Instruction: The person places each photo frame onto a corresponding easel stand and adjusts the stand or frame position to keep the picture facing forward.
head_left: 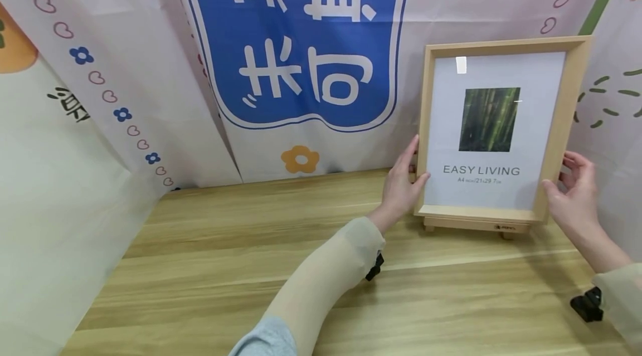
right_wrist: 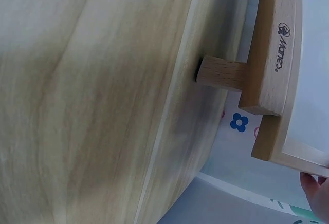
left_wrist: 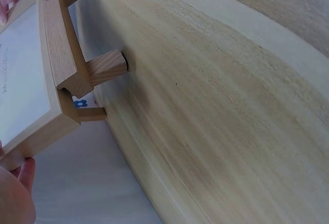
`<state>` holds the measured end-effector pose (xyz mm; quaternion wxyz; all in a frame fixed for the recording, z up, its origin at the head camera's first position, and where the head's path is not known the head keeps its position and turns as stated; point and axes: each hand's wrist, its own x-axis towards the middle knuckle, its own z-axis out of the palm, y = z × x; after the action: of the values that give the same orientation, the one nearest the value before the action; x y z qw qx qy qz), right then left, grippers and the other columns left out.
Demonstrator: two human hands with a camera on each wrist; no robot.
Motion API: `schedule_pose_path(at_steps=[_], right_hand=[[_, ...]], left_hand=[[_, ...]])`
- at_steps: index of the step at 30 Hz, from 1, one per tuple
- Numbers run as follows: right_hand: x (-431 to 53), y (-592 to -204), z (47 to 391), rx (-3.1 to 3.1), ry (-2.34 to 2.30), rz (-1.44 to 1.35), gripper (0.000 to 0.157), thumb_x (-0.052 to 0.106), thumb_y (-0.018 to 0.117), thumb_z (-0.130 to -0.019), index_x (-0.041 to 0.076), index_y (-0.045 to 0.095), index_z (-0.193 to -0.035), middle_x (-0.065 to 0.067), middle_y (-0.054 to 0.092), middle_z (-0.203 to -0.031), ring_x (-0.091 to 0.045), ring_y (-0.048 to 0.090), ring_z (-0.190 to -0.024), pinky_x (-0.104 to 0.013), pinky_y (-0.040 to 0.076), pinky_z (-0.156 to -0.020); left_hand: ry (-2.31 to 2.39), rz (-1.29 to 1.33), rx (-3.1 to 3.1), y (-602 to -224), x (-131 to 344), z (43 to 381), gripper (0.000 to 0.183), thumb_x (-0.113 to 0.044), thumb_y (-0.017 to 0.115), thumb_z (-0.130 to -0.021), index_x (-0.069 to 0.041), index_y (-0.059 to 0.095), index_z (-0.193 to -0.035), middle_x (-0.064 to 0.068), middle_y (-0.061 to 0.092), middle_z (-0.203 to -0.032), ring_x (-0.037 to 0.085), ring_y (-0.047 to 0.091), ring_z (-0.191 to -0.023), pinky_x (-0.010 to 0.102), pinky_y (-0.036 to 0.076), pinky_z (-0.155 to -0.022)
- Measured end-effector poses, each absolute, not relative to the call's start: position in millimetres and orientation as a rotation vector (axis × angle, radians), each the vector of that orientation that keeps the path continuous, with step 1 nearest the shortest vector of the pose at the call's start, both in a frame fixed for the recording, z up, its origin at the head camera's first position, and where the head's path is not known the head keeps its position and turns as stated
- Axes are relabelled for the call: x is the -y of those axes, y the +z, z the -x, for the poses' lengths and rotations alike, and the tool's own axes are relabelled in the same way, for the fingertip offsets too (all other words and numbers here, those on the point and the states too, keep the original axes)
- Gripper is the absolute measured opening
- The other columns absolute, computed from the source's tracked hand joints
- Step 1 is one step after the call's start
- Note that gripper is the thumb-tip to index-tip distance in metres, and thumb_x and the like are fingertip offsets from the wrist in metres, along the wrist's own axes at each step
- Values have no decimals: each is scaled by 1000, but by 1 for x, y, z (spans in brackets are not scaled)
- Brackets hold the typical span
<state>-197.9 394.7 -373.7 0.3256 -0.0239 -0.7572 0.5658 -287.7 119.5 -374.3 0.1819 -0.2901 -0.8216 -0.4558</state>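
A light wooden picture frame [head_left: 494, 214] stands upright at the right of the table, with a small bamboo picture and "EASY LIVING" printed on its white sheet. Beneath it is a small wooden easel [head_left: 476, 225], whose ledge carries the frame's bottom edge; its legs [left_wrist: 107, 67] touch the table in the left wrist view. My left hand [head_left: 399, 186] grips the frame's left side, thumb in front and fingers round the edge. On the opposite side my right hand [head_left: 577, 194] holds the lower right edge, its thumb against the front. The finger parts behind the frame are hidden.
The wood-grain table [head_left: 225, 261] spreads left and forward of the frame. Behind it hangs a printed cloth [head_left: 301, 139] with a blue sign, flowers and hearts. More cloth [head_left: 617, 150] stands close on the right. Black wrist mounts [head_left: 588, 305] sit below the sleeves.
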Motion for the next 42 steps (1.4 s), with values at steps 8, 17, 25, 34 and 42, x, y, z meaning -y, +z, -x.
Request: schedule_pose_path(at_steps=[8,17,25,34,42], right_hand=[[-395,-374,196,2095,1374,85,64,-14,40,-85,18,22,-137,-5,33,-133,-13,40,-114,-5,38,-79],[-404,-382,184,2087,1437,17,68,-10,49,-85,17,19,-140,2,34,-128,-7,41,-108,-3,38,-78],[-405,-406,160,2276,1288,105,82,-2,59,-83,17,7,-144,-13,27,-140,0,40,-110,-2,37,-76],[-397,-425,154,2362,1428,155,91,5,61,-84,27,-4,-144,-30,3,-142,-32,44,-112,-5,43,-67],[-395,-434,159,2373,1444,178,99,8,66,-81,26,-8,-143,-40,7,-134,11,48,-75,-7,45,-60]], left_hand=[[-1286,802,2351,-374,-118,286,85,-20,67,-81,-35,10,-143,-13,30,-140,13,52,-105,19,44,-83],[-1483,818,2336,-379,-114,282,89,-14,69,-79,-39,11,-142,-8,40,-133,10,54,-97,15,49,-62],[-1621,841,2361,-401,-101,270,95,-10,72,-75,-36,11,-142,3,41,-132,21,55,-97,14,49,-57],[-1654,723,2527,-424,-100,256,103,-9,75,-72,-45,6,-140,3,40,-134,12,58,-87,17,49,-63],[-1770,747,2523,-430,-106,250,109,5,71,-70,-44,4,-140,1,39,-133,9,55,-83,15,48,-66]])
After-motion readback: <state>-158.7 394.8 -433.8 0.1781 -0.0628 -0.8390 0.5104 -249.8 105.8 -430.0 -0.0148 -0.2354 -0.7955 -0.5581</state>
